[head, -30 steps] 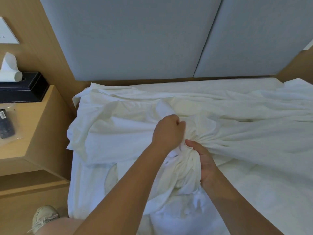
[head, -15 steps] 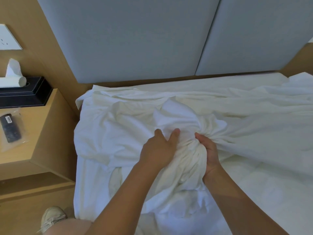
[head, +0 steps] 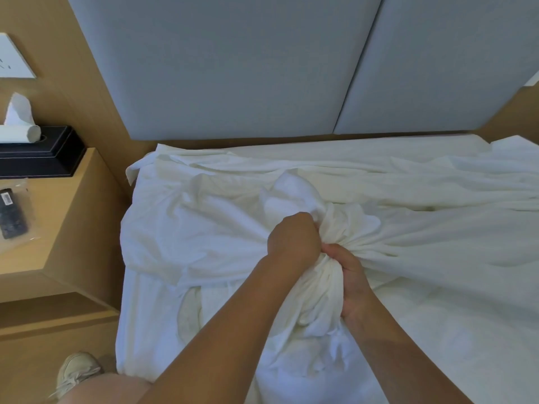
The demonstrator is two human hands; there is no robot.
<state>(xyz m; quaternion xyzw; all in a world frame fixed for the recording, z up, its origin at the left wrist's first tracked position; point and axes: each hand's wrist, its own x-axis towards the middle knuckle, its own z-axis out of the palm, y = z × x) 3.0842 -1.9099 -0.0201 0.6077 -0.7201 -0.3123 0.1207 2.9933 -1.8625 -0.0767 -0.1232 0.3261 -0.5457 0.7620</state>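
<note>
While the crumpled white cotton bedsheet (head: 210, 228) lies bunched near the head of the bed (head: 455, 316), the left hand (head: 293, 239) clutches a gathered fold in a fist, touching the right hand (head: 351, 284), whose fingers curl round the twisted bundle just below.

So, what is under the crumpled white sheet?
Under the crumpled white sheet, gripped by the left hand and right hand, a white padded mattress surface shows; the rest is covered.
</note>
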